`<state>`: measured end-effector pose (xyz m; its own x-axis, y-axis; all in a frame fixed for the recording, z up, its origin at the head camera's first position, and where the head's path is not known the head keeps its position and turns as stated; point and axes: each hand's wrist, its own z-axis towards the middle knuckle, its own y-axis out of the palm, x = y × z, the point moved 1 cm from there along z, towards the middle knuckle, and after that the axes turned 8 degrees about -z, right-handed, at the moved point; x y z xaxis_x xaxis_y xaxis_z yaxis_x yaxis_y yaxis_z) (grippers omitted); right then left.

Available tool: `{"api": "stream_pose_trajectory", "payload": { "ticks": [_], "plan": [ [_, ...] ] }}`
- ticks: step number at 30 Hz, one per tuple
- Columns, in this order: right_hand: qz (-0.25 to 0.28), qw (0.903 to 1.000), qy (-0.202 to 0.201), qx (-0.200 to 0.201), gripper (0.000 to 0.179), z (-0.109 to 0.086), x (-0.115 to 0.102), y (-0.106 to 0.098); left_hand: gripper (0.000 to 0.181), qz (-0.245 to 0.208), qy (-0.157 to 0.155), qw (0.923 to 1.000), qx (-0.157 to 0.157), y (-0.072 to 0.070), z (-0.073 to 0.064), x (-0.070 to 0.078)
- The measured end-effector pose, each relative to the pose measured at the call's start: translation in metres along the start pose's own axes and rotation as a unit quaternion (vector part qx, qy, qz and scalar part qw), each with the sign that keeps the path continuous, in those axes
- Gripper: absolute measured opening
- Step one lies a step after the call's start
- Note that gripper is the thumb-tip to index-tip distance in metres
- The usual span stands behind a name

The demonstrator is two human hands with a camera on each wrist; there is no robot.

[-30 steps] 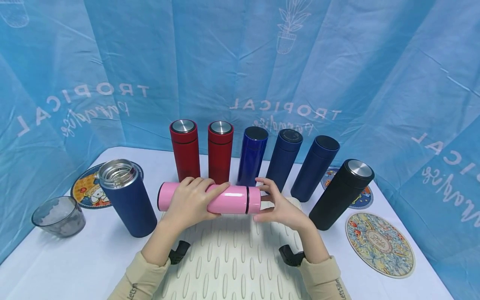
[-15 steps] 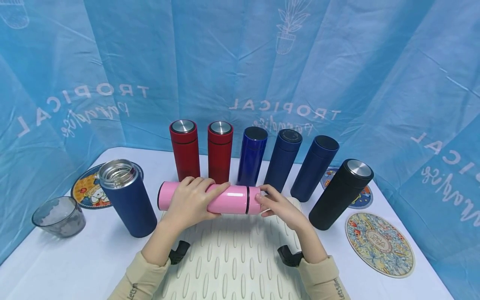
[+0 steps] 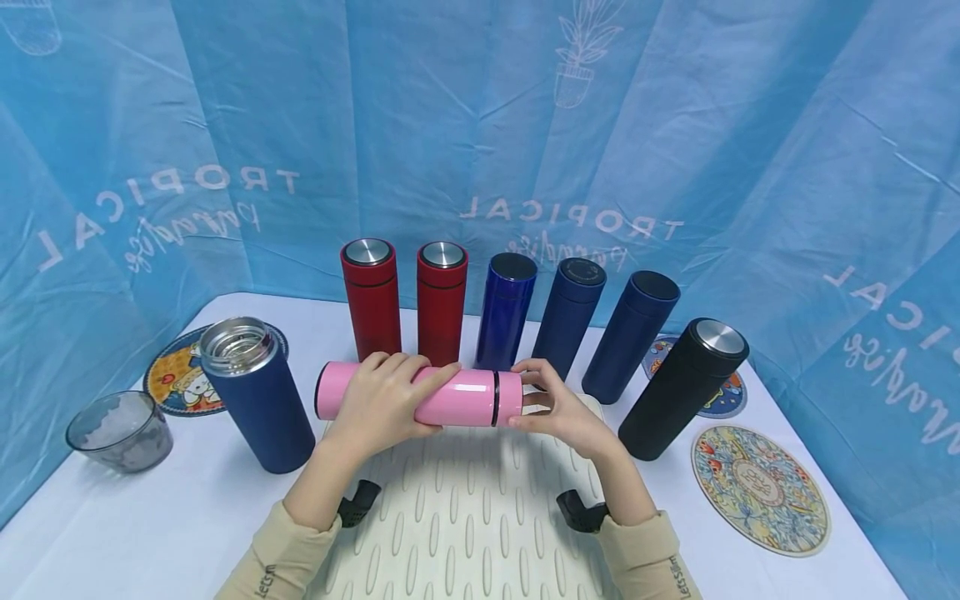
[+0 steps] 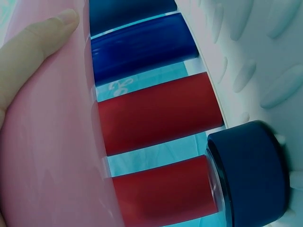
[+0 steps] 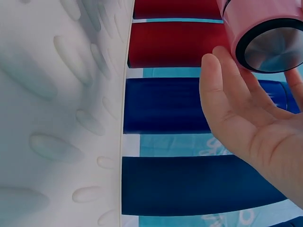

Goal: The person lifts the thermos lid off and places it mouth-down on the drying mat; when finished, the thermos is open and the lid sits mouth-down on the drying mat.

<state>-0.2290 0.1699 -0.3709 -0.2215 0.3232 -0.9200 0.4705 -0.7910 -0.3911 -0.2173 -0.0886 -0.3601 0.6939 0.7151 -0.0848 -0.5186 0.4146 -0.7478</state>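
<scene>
In the head view my left hand grips the pink thermos round its middle, holding it sideways above the white board. The thermos's capped end, with a black ring at the seam, points right. My right hand has its fingers curved about the pink lid, fingertips along its edge. The right wrist view shows the lid's steel disc beside those fingers. Past the pink body in the left wrist view, a short dark blue lid-like cylinder stands on the board; the head view hides it.
Behind the hands stand red thermoses, blue ones and a black one. At left are an uncapped navy thermos and a smoky glass bowl. The textured white board and a patterned round mat lie on the table.
My right hand turned inward over the lid half a second ago and has since turned back, fingers spread about the lid again. The left hand and thermos stay almost in place.
</scene>
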Motion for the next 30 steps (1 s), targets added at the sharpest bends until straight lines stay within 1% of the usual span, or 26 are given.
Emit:
{"api": "stream_pose_trajectory", "payload": {
  "ticks": [4,8,10,14,16,18,25,28,30],
  "plan": [
    [0.003,0.9999,-0.014,-0.004,0.069,-0.0003,-0.0007,0.0006,0.075,-0.001,-0.001,1.0000,-0.001,-0.0002,-0.0004,0.0000],
    [0.000,1.0000,0.000,0.000,0.075,-0.0008,-0.0007,0.0001,0.076,-0.001,-0.006,1.0000,-0.006,-0.0007,-0.0008,-0.0003],
    [-0.003,0.9998,0.016,0.007,0.072,-0.0007,-0.0006,-0.0006,0.076,-0.001,-0.008,0.9999,-0.009,-0.0008,-0.0008,-0.0004],
    [-0.017,0.9978,0.060,0.022,0.056,0.0005,0.0001,-0.0023,0.075,-0.002,-0.005,1.0000,-0.007,-0.0007,-0.0006,-0.0003],
    [-0.028,0.9966,0.073,0.024,0.054,0.0014,0.0012,-0.0029,0.073,-0.004,-0.003,1.0000,-0.001,-0.0006,-0.0005,-0.0001],
    [-0.031,0.9963,0.076,0.022,0.053,0.0017,0.0023,-0.0033,0.073,-0.005,0.001,1.0000,0.003,-0.0005,-0.0003,0.0003],
    [-0.013,0.9985,0.050,0.022,0.052,0.0007,0.0026,-0.0039,0.072,-0.011,0.002,0.9999,0.007,-0.0005,0.0001,0.0011],
    [-0.009,0.9993,0.027,0.025,0.061,0.0008,0.0018,-0.0038,0.073,-0.009,0.001,0.9999,0.006,-0.0011,0.0003,0.0007],
    [-0.011,0.9995,0.007,0.029,0.071,0.0009,0.0011,-0.0036,0.074,-0.006,0.000,1.0000,0.006,-0.0017,0.0002,0.0002]
  ]
}}
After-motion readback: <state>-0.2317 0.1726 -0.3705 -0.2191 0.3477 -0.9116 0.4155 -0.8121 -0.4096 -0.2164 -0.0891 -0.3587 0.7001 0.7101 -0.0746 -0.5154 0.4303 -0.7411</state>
